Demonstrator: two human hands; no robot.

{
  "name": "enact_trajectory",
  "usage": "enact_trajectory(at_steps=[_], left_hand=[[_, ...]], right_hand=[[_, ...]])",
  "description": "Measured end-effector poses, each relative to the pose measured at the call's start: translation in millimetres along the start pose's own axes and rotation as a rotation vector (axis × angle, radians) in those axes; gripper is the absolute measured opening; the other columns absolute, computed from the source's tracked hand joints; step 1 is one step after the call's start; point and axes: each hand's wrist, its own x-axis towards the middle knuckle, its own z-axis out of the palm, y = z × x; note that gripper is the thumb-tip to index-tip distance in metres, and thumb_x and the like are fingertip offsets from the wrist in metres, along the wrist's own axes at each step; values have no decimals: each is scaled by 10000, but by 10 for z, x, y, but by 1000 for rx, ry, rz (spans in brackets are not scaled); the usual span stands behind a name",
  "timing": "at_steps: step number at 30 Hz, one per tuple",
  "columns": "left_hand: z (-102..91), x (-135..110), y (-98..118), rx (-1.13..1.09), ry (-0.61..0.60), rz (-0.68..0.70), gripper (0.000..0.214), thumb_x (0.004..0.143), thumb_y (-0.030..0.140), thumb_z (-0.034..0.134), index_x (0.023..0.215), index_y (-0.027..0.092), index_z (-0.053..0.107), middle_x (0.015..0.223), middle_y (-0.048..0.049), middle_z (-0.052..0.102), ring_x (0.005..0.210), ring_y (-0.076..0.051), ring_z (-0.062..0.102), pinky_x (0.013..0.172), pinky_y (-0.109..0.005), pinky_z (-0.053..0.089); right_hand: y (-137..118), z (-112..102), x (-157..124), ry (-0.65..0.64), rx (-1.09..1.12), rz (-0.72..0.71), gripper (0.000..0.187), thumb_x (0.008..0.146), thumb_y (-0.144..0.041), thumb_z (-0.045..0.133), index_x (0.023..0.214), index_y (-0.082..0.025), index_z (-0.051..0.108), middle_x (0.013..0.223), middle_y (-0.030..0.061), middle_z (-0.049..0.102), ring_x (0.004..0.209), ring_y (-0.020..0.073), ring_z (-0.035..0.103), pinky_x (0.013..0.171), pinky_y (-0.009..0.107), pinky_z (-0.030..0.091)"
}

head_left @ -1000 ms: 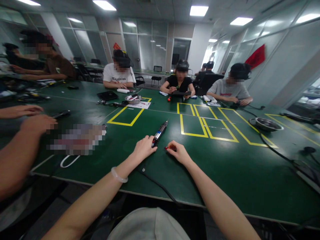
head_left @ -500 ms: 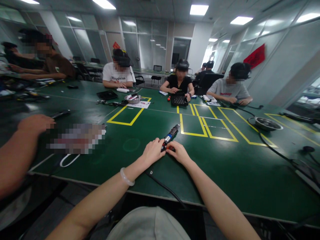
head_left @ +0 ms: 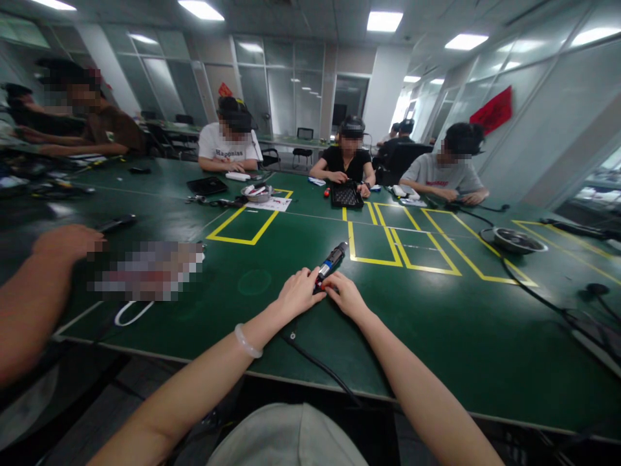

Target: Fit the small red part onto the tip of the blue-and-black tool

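Note:
My left hand (head_left: 299,291) is closed around the rear end of a corded electric screwdriver (head_left: 331,260), black with a blue and silver barrel, whose tip points away over the green table (head_left: 436,323). My right hand (head_left: 343,293) is pinched against the tool's handle beside the left; what its fingers hold is hidden. The tool's black cable (head_left: 320,366) runs back off the table's near edge.
Yellow tape rectangles (head_left: 388,246) mark the table ahead. A metal bowl (head_left: 514,239) and cables (head_left: 557,304) lie at the right. A neighbour's arm (head_left: 33,285) rests at the left. Several people sit across the table with a black tray (head_left: 347,194) and a small bowl (head_left: 257,192).
Both hands came together on the screwdriver; the tool shifted right and its tip lifted toward the yellow rectangles. The red item in my right hand a second ago is no longer visible.

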Motion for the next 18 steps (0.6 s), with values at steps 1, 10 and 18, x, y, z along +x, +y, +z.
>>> enact_trajectory(at_steps=[1, 10, 18], left_hand=[[0, 17, 3, 4, -6, -7, 618, 852, 509, 553, 1376, 232, 378, 1143, -125, 566, 1022, -274, 585, 822, -352, 457], [-2, 85, 11, -11, -30, -77, 430, 884, 466, 486, 1210, 186, 483, 1160, -132, 541, 1072, -271, 530, 845, -364, 460], [-67, -2, -271, -3, -28, -108, 423, 872, 445, 501, 1199, 177, 485, 1173, -139, 539, 1082, -270, 521, 859, -366, 450]], right_hand=[[4, 1, 3, 5, 6, -4, 163, 835, -65, 538, 863, -193, 634, 928, 45, 584, 838, 172, 558, 783, 288, 442], [19, -38, -36, 40, 4, 33, 182, 901, -159, 504, 985, -200, 660, 877, 37, 587, 756, 155, 552, 717, 274, 428], [14, -68, -48, 36, -9, 98, 173, 891, -179, 507, 989, -197, 648, 869, 35, 597, 744, 153, 556, 712, 281, 441]])
